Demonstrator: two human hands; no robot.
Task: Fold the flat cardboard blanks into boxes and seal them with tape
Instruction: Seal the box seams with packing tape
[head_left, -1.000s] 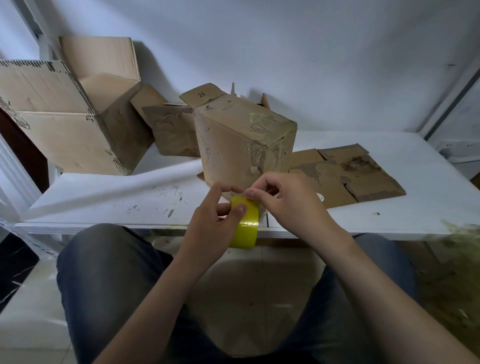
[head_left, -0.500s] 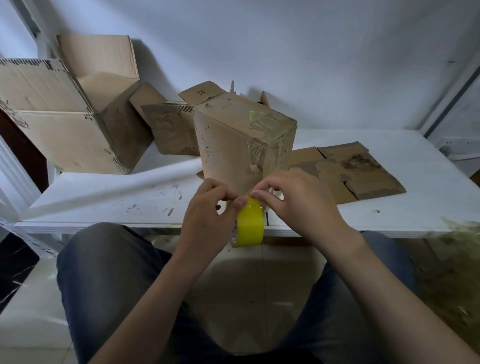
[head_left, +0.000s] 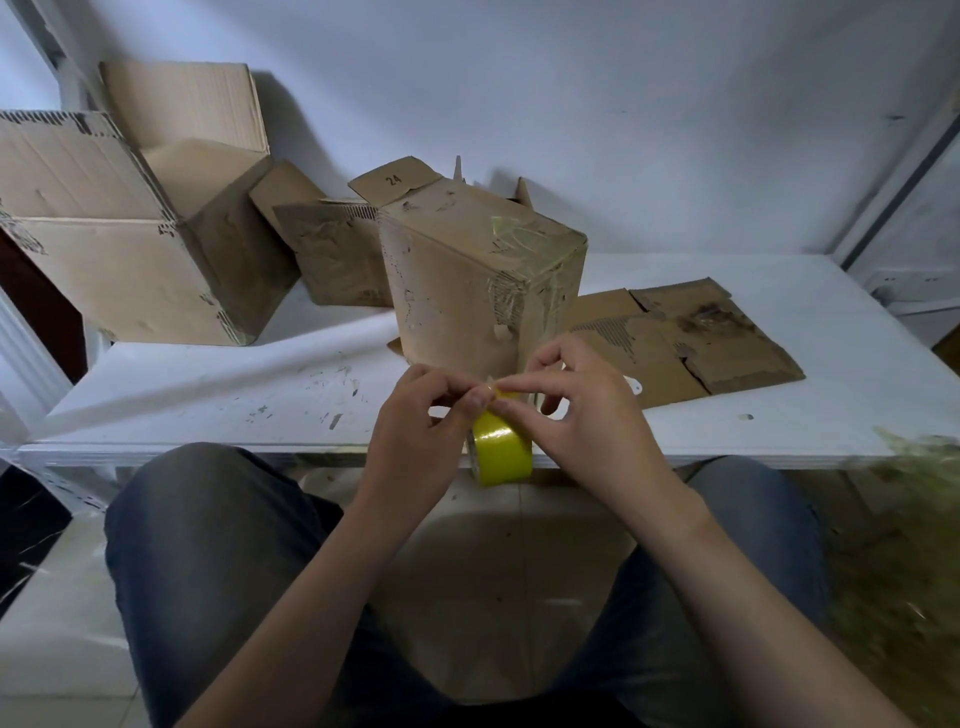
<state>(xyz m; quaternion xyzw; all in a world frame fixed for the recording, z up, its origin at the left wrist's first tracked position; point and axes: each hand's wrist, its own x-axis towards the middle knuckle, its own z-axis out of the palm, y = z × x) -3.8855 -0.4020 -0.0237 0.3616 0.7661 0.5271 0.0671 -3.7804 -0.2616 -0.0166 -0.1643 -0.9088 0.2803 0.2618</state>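
Both hands met at the white table's (head_left: 182, 395) front edge, the left hand (head_left: 421, 421) and right hand (head_left: 576, 410) pinching the yellow tape roll (head_left: 503, 453) just before the taped cardboard box (head_left: 467, 291).

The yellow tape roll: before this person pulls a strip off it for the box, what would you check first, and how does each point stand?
1. Grip on the yellow tape roll: ok, the left hand and the right hand both pinch its top.
2. Free end of the tape lifted: cannot tell, fingertips hide it.
3. Reach to the box: ok, it stands upright on the table just behind the hands.
4. Upper face of the box sealed: ok, glossy tape crosses it.
5. Underside of the box sealed: cannot tell, it is hidden.
6. Next flat blanks ready: ok, they lie on the table to the right of the box.
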